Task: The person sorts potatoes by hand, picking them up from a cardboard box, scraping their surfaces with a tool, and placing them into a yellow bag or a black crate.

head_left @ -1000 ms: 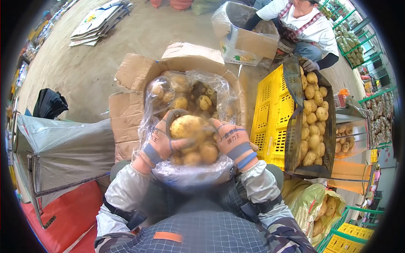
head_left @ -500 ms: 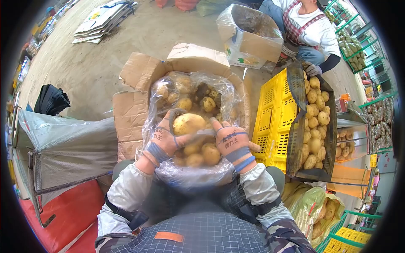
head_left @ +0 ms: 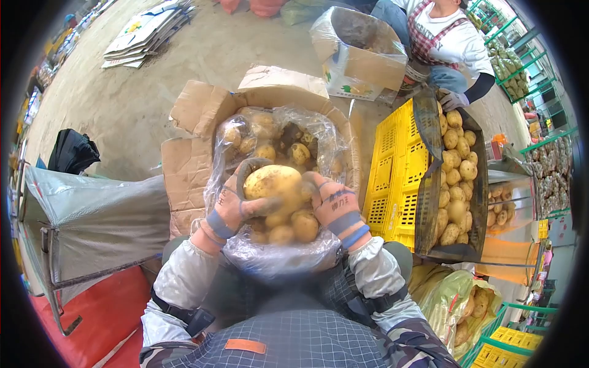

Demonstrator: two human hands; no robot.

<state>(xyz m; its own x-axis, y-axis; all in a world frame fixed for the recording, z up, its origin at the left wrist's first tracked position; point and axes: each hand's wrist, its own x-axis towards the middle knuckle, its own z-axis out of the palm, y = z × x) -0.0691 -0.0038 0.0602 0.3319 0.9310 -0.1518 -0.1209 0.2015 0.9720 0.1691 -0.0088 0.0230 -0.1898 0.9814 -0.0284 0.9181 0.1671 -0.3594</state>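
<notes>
My left hand point(head_left: 229, 201), in a glove with dark fingertips, is closed around a large pale-yellow potato point(head_left: 273, 183). The fingers of my right hand point(head_left: 336, 205), gloved the same way, are bent in at the potato's right end and appear to grip it there; part of that contact is blurred. Under both hands stands an open cardboard box point(head_left: 188, 161) with a clear plastic liner point(head_left: 279, 260). More potatoes point(head_left: 305, 226) lie inside the liner, some with dark soil among them.
Yellow crates point(head_left: 388, 181) with a dark-lined load of potatoes point(head_left: 453, 178) stand at right, a co-worker's gloved hand point(head_left: 453, 99) on their far end. Another box point(head_left: 362, 55) sits beyond. Flattened cartons point(head_left: 144, 34) lie at far left. A grey-covered frame point(head_left: 104, 211) is close on my left.
The potato has been raised slightly and tilted, and it looks nearer to me. My right fingers have drawn in against its right end. The view has shifted slightly.
</notes>
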